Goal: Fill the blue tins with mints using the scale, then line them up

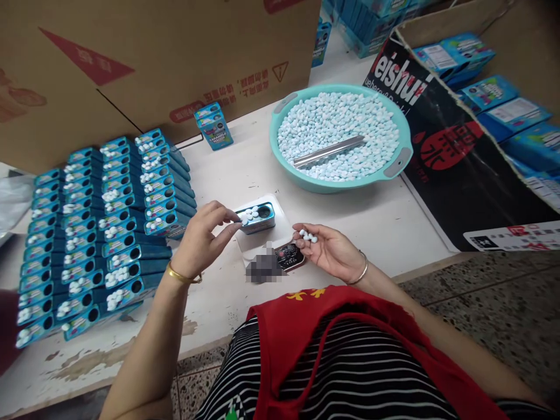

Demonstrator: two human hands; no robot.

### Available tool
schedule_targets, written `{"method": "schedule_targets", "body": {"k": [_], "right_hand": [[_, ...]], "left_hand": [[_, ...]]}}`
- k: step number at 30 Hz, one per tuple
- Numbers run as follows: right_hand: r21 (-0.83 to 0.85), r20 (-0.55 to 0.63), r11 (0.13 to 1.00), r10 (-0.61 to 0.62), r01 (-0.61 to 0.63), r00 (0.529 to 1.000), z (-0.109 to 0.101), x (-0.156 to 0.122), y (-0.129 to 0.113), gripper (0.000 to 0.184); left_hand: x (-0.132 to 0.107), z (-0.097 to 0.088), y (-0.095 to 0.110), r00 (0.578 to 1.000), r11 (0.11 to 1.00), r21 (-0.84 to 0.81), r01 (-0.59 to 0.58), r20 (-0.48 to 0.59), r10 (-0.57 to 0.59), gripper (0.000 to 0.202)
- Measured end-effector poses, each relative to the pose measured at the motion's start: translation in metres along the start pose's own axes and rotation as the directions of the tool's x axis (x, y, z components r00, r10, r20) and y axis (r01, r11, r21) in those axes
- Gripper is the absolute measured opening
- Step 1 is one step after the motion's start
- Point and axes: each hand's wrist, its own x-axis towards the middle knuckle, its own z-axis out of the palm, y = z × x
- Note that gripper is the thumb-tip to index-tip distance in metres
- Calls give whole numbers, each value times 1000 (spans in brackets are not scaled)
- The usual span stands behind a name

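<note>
Red apron [280,338] below me, my right hand [326,248] cups candies [308,237], likely keeping them handy; my left hand [209,238] pinches at the tin's [262,224] left end, on what I can't tell. It sits on a scale [280,228], perhaps so its weight shows.

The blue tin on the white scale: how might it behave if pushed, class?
The blue tin would probably feel stiff, judging by its straight sides. The white sweets lying loose on top could roll off if it were jolted.
</note>
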Motion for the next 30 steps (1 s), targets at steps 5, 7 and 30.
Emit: {"method": "schedule_targets", "body": {"k": [5,7,30], "right_hand": [[13,-9,1000,3,-3,1000,4,-1,2,18],[12,8,1000,18,-18,1000,7,0,4,18],[14,21,1000,5,-6,1000,5,5,9,15]], "left_hand": [[3,2,4,1000,1000,2,9,-18,-8,12],[4,2,6,1000,1000,14,19,-25,-19,11],[8,-10,6,998,998,56,-36,45,33,19]]}}
